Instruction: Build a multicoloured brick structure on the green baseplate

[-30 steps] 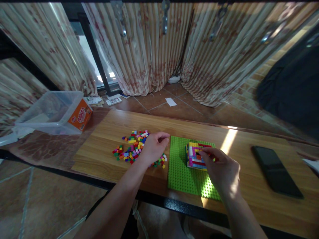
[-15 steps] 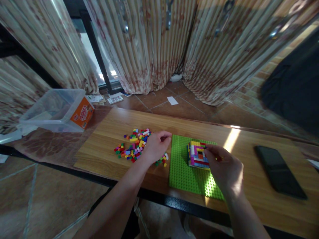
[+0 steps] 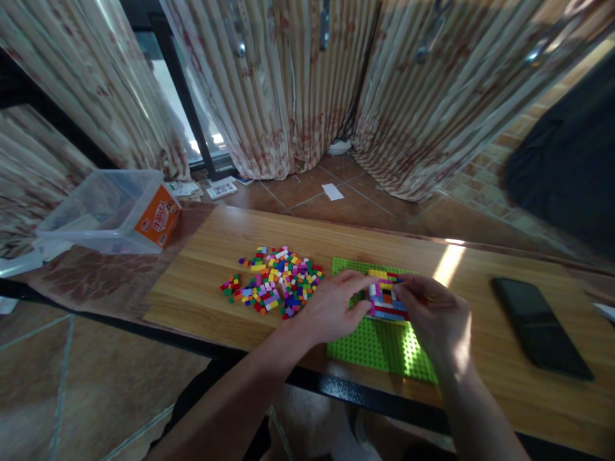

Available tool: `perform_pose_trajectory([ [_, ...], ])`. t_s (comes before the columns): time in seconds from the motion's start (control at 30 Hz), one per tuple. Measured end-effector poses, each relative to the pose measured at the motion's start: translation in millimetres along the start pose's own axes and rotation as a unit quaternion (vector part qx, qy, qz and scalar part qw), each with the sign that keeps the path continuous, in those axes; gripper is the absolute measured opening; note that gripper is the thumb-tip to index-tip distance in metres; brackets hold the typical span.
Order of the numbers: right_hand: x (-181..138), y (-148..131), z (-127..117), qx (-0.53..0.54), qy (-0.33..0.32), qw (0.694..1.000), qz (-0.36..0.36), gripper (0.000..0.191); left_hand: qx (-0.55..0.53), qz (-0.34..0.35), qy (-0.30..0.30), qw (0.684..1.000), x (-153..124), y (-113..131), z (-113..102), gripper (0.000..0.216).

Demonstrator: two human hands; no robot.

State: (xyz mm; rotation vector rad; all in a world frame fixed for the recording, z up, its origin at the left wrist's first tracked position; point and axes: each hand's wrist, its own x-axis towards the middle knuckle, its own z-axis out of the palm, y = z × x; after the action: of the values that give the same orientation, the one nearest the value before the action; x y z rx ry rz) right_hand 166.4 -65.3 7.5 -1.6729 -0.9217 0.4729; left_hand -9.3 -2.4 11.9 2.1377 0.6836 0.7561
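A small hollow block structure point(image 3: 387, 312) of colourful building bricks sits on the green baseplate point(image 3: 369, 351). My left hand point(image 3: 331, 308) reaches over the plate from the left. Its thumb and index finger are apart, with their tips at the structure's left side; whether they press on it I cannot tell. At the structure's right side my right hand point(image 3: 439, 320) is closed in a pinch over the upper corner, where a small dark building brick shows at the fingertips. Bits of red and yellow show beneath its curled fingers.
Left of the baseplate lies a loose pile of bricks point(image 3: 273, 278) on the wooden table point(image 3: 192, 288). A black phone point(image 3: 541, 326) rests at the right. Further left stands a clear plastic bin point(image 3: 110, 240) with an orange label. Curtains point(image 3: 288, 115) hang behind the table.
My left hand has moved right, from between the pile and the plate to the structure's left side, uncovering more of the pile. My right hand stays nearly in place.
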Motion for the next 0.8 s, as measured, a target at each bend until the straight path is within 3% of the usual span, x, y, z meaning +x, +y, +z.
perform_pose_trajectory([
  [0.3,2,-4,0,-0.015,-0.009,1.0,0.02,0.03,0.119,0.031,-0.012,0.992,-2,1,14,0.039],
  [0.4,5,-4,-1,0.034,-0.018,0.998,0.043,0.032,0.133,0.027,-0.011,0.991,-2,2,16,0.039],
  [0.53,7,-6,2,0.11,0.019,0.991,0.077,0.035,0.133,0.025,-0.01,0.991,-2,2,18,0.039],
  [0.8,7,-11,4,0.071,0.042,0.994,0.07,0.033,0.152,0.011,-0.018,0.988,-1,5,19,0.039],
])
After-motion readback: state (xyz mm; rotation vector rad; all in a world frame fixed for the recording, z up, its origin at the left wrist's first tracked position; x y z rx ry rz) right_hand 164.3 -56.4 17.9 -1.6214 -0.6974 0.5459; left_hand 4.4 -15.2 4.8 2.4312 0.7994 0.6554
